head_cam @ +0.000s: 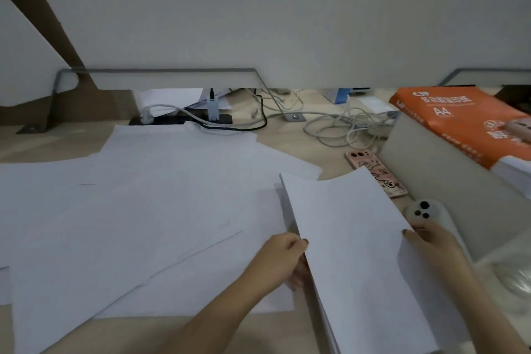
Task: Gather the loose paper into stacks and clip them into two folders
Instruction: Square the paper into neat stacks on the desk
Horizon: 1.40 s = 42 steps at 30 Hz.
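A thin stack of white paper (pixel 350 241) is lifted off the desk at the lower right, tilted up toward me. My left hand (pixel 283 260) grips its left edge, thumb on top and fingers underneath. My right hand (pixel 431 244) grips its right edge. Several loose white sheets (pixel 138 210) lie overlapping across the left and middle of the wooden desk (pixel 290 135). No folder or clip shows in view.
An orange A4 paper ream (pixel 457 121) sits on a grey box (pixel 448 184) at the right. Two phones lie beside it, pink (pixel 373 172) and white (pixel 428 213). A power strip (pixel 181 119) and tangled cables (pixel 339 123) line the back, under a metal screen frame (pixel 161 70).
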### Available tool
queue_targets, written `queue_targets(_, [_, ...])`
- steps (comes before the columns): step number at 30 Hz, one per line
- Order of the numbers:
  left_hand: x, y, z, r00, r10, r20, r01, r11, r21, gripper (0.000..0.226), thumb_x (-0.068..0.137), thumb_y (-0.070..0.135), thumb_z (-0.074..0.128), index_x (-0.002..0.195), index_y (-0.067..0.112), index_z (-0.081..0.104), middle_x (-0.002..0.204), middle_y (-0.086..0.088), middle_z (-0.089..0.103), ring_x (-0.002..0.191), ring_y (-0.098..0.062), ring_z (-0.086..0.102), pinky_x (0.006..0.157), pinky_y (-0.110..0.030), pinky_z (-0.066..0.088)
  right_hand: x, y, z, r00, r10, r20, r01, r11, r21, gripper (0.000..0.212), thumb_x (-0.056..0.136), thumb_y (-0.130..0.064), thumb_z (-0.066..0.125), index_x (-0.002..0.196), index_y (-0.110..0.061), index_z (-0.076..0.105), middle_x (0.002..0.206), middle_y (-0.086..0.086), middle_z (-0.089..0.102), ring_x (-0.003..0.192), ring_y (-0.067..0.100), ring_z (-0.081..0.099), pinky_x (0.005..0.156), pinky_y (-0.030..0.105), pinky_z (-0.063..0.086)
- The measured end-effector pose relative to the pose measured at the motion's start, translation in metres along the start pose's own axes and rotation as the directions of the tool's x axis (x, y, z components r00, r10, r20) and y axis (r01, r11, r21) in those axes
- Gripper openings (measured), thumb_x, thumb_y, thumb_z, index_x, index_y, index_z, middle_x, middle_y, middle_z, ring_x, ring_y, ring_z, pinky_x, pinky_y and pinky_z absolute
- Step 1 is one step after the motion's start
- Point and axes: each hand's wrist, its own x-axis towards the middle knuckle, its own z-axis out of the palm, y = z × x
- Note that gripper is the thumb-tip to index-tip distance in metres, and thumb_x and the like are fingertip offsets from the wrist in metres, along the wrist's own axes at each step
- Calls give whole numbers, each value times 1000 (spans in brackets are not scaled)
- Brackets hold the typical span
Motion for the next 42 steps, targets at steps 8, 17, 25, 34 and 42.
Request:
queue_targets(8, [4, -6, 7, 998, -8, -64, 22, 978, 210, 30, 96, 29, 44, 74, 13, 58, 59, -2, 65, 47, -13, 59, 44, -18, 42, -7, 1, -1, 996, -80, -40, 77, 995, -66, 29, 89, -2, 50, 116, -3, 59, 102, 10, 61, 94, 19, 52, 79, 25, 32])
queue_targets(17, [-7, -8, -67, 945, 197, -262, -138, 964, 227, 20, 92, 19, 49, 77, 22, 62, 76, 7, 68, 70, -5, 63, 59, -11, 44, -24, -65, 41, 924, -215, 316, 186, 975, 119, 23, 91, -9, 51, 104, -25, 62, 112, -8, 59, 101, 6, 56, 80, 18, 40])
queue_targets(25, [-56, -65, -191, 846, 201, -494, -15, 935, 355, 18, 93, 18, 52, 107, 22, 62, 114, 10, 59, 106, -5, 50, 81, -12, 37, -48, -134, 132, 773, -220, 595, 113, 971, 211, 30, 90, -15, 52, 119, -22, 60, 127, 1, 57, 115, 12, 52, 106, 30, 36])
queue_targets(34, [-107, -145, -268, 586, -62, -808, 475, 834, 281, 85, 87, 55, 48, 150, 15, 7, 159, -8, 1, 147, -22, -1, 119, -38, 5, -31, -166, 196, 878, -16, 478, -97, 973, 209, 50, 88, -6, 56, 136, -5, 42, 130, 16, 49, 94, 25, 50, 89, 33, 41])
queue_targets(42, [-102, -161, -259, 595, 108, -797, 423, 800, 425, 72, 92, 54, 35, 150, 18, 13, 160, -1, 3, 147, -15, -2, 119, -31, 0, -38, -176, 209, 794, -7, 607, -70, 992, 102, 39, 86, -13, 62, 116, 10, 55, 79, 11, 56, 65, 22, 51, 58, 26, 41])
